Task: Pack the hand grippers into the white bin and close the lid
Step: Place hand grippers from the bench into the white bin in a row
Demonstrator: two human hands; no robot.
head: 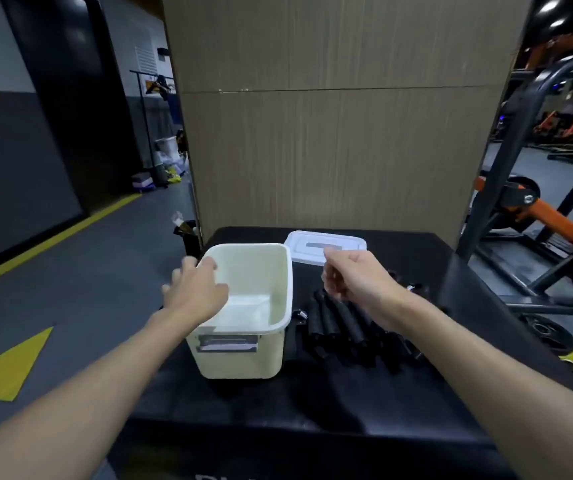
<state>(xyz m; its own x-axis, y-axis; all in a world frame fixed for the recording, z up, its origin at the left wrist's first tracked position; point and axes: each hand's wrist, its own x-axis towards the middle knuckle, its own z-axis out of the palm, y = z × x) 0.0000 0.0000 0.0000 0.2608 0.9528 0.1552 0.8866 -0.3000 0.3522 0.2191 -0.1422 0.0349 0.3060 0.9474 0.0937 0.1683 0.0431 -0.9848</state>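
White bin [243,358] stands open on the black table [278,410]. Its lid [326,242] lies flat at the bin's 1 o'clock, just beside it. Hand grippers [343,327] lie heaped at the bin's 3 o'clock. Left hand [195,292] is over the bin's 9 o'clock rim, fingers spread wide, holding nothing. Right hand [357,278] is above the heap, fingers loosely curled, holding nothing.

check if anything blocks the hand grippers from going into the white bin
Nothing visible does. The white bin stands open, its lid lies apart behind it, and the hand grippers lie just beside its right wall.
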